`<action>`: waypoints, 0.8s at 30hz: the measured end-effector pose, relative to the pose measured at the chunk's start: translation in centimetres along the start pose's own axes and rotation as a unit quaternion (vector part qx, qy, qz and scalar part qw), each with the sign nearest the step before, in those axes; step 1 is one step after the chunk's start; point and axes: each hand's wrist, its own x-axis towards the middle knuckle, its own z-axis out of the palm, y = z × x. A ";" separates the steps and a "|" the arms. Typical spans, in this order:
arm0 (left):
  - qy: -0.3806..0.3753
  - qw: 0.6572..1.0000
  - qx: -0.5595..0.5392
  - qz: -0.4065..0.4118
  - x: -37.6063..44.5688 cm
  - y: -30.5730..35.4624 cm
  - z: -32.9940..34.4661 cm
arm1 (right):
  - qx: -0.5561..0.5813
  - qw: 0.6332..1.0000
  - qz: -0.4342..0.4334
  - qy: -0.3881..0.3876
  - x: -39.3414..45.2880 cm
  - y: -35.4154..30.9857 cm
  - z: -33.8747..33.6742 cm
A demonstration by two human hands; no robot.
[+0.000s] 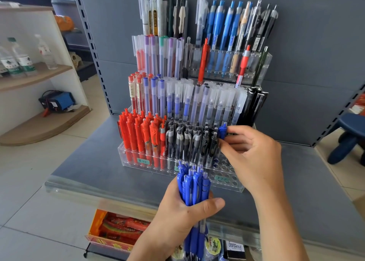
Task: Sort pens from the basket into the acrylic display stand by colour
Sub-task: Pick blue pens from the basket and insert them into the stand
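Note:
A tiered acrylic display stand (pixel 130 160) sits on a grey shelf. Its front row holds red pens (pixel 142 136) at the left and black pens (pixel 189 140) in the middle, with bare holes at the right end. My left hand (pixel 183 215) grips a bundle of blue pens (pixel 193 185) upright in front of the stand. My right hand (pixel 250 156) pinches a single blue pen (pixel 222 131), held upright just right of the black pens over the front row. No basket is in view.
Higher tiers hold capped gel pens (pixel 177 102) and blue click pens (pixel 223 29). The grey shelf (pixel 98 162) has a front lip. A box of red packets (pixel 116 229) lies below it. A blue stool (pixel 349 134) stands at right, wooden shelves with bottles (pixel 17 61) at left.

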 end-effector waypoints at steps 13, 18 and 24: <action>0.000 1.000 0.009 -0.005 -0.3 0.4 0.1 | -0.037 0.999 0.034 -0.010 -0.6 -1.0 -0.8; 0.000 1.000 0.007 -0.003 -0.3 0.4 0.2 | -0.039 0.991 0.024 -0.123 -0.9 -2.4 -2.7; 0.002 1.000 0.003 0.011 -0.1 0.4 0.2 | 0.026 0.949 0.037 -0.312 -1.5 -3.3 -2.7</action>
